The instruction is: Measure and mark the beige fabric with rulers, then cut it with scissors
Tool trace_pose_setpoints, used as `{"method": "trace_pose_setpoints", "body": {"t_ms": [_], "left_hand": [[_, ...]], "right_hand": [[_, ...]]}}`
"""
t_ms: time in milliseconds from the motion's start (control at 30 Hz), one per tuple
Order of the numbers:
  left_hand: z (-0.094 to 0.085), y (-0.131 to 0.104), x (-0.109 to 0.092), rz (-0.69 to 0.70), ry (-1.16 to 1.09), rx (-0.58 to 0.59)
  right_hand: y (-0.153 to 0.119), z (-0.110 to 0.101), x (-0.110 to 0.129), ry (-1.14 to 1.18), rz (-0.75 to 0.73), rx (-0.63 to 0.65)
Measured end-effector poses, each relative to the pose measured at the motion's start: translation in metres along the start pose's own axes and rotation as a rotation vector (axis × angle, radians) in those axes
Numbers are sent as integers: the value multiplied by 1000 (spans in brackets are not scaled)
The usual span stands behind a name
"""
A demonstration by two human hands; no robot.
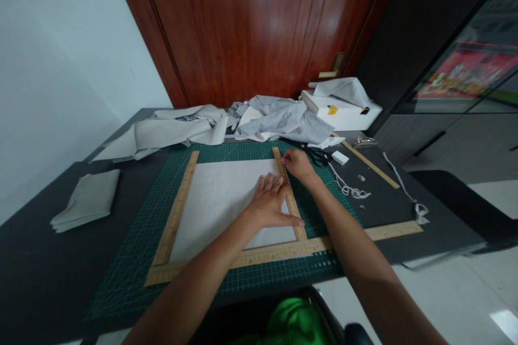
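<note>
My left hand [272, 202] lies with fingers spread over a white piece of fabric [226, 199] and the right-hand wooden ruler [299, 223], its thumb and fingertips on the ruler. Near the far end of that same ruler, my right hand [297, 164] is closed in a pinch. What sits between those fingertips is too small to make out. A second wooden ruler [180, 199] runs along the fabric's left edge, and a longer one [279, 252] lies across the near edge. All of this rests on a green cutting mat [121, 264].
Folded fabric [87, 199] lies at left. Heaped cloth [283, 118] and a white box [343, 110] stand at the back. To the right are black scissors [318, 156], a white block [340, 158], white cord [350, 188] and another wooden ruler [370, 164].
</note>
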State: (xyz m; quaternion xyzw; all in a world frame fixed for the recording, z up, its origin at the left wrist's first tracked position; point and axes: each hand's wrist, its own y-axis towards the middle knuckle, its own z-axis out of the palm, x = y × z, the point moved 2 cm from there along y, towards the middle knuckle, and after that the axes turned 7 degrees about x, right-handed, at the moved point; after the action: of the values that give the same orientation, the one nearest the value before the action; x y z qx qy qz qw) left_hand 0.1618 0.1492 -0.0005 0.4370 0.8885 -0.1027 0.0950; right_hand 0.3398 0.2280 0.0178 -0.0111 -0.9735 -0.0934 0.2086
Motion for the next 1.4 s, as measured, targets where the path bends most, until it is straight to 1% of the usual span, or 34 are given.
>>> {"method": "trace_pose_setpoints", "body": {"t_ms": [133,300,533,700,967,1200,1400], "left_hand": [[-1,0,-1,-8,0,10],[-2,0,-2,-17,-1,19],[-2,0,-2,-12,7,20],[-2,0,-3,-11,9,25],[-1,1,-1,-6,16,11],[-4,0,-4,-16,6,21],[-1,1,-2,3,-6,4]], "right_hand": [[-1,1,-1,-23,25,13],[-3,-1,-2,-56,43,61],[-10,-9,5,-106,19,149],[-15,-14,10,-128,3,190],[-14,-15,12,-167,19,216],[-20,-22,14,-197,20,284],[-26,-28,16,-217,23,355]]}}
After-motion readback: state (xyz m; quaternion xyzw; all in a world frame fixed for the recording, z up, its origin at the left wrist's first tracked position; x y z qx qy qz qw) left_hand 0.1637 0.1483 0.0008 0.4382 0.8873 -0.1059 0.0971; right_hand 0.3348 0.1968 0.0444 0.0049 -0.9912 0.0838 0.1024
